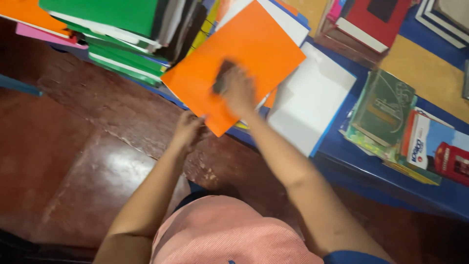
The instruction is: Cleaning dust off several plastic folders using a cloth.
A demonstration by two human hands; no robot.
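Note:
An orange sheet or thin book cover point(244, 54) lies tilted on top of a pile at the edge of a blue table point(371, 166). My left hand point(186, 128) grips the sheet's lower corner from below. My right hand point(238, 89) presses down on the orange surface with a small dark pad or cloth point(223, 76) under the fingers. The motion is blurred, so the dark thing's exact kind is unclear.
A stack of green-covered books point(124, 46) sits left of the orange sheet. White and blue sheets point(312, 98) lie to its right, then several books point(386, 112) and a red book point(376, 19). A red-brown tiled floor point(83, 161) lies below.

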